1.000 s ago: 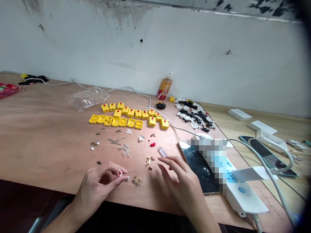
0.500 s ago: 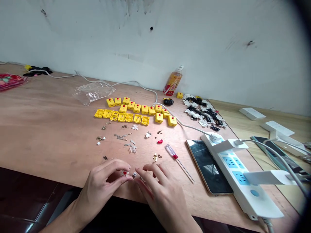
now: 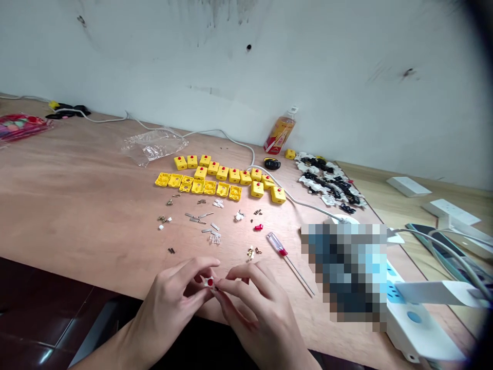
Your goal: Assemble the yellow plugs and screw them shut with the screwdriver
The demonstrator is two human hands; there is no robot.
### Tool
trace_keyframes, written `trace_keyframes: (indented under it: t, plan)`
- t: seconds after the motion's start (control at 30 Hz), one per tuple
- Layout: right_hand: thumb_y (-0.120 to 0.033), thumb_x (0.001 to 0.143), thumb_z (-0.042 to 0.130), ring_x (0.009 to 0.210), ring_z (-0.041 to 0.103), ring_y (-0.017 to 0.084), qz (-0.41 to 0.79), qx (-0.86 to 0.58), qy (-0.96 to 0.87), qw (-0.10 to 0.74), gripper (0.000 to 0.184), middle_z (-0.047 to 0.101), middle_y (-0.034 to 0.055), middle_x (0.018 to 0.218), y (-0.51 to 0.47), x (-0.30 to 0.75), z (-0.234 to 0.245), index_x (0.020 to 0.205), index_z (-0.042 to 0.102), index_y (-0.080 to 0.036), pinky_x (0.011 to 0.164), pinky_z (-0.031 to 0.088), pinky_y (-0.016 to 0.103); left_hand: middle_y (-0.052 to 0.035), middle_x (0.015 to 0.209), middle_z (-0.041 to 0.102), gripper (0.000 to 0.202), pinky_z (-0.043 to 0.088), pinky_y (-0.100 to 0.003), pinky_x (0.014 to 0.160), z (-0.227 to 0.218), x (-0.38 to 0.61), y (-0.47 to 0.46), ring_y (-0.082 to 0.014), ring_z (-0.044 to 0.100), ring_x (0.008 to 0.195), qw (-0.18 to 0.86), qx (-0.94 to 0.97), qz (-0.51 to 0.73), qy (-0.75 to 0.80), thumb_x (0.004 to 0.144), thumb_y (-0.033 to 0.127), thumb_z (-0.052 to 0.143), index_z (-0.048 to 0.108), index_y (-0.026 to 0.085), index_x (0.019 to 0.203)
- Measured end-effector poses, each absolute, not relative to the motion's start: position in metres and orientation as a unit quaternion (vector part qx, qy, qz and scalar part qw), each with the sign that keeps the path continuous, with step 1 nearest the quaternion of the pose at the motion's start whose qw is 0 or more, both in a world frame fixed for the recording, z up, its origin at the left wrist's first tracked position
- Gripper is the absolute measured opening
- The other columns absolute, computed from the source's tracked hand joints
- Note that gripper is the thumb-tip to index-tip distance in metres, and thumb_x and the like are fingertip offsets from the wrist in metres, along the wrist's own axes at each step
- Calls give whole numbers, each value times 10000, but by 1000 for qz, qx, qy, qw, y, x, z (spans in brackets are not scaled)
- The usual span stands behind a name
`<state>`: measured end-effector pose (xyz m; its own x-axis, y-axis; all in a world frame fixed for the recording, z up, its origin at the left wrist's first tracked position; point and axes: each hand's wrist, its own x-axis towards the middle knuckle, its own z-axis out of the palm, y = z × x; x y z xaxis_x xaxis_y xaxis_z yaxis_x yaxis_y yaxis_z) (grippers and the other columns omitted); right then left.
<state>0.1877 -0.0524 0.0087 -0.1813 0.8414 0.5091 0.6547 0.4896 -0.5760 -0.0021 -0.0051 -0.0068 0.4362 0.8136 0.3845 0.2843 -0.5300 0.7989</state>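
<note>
A small white-and-red part [image 3: 208,282] sits half hidden by the person's fingers [image 3: 239,285]; a pixelated patch [image 3: 344,276] masks whatever lies beside the white power strip [image 3: 414,329]. Scattered metal bits [image 3: 192,218] are too small to identify; forearms [image 3: 108,349] run out of frame.
</note>
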Motion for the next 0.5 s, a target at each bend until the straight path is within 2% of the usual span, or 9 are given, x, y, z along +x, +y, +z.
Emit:
trace_keyframes:
  t: [0.17, 0.37, 0.5]
  plan:
    - [-140, 967, 627, 794, 691, 176, 137, -493, -745, 428, 124, 700, 57, 909, -55, 183, 6, 1004, 704, -231, 668, 609, 282, 47, 891, 747, 265, 559, -67, 739, -5, 1, -12, -59, 727, 720, 297, 796, 403, 340, 980, 116, 611, 620, 262, 1201]
    - [-134, 958, 641, 939, 698, 164, 298, -491, -682, 453, 182, 640, 47, 1027, -60, 188, 8, 1057, 711, -270, 734, 621, 242, -9, 1053, 768, 204, 570, -106, 818, 1, 0, -18, -99, 761, 878, 283, 819, 389, 313, 1057, 234, 552, 588, 253, 1256]
    - [-109, 943, 673, 795, 681, 123, 184, -467, -730, 463, 232, 617, 35, 1009, -64, 193, 9, 1098, 728, -273, 665, 586, 221, 2, 946, 771, 211, 569, -87, 759, 8, 2, -19, -86, 762, 793, 261, 821, 403, 308, 1076, 357, 523, 584, 236, 1238]
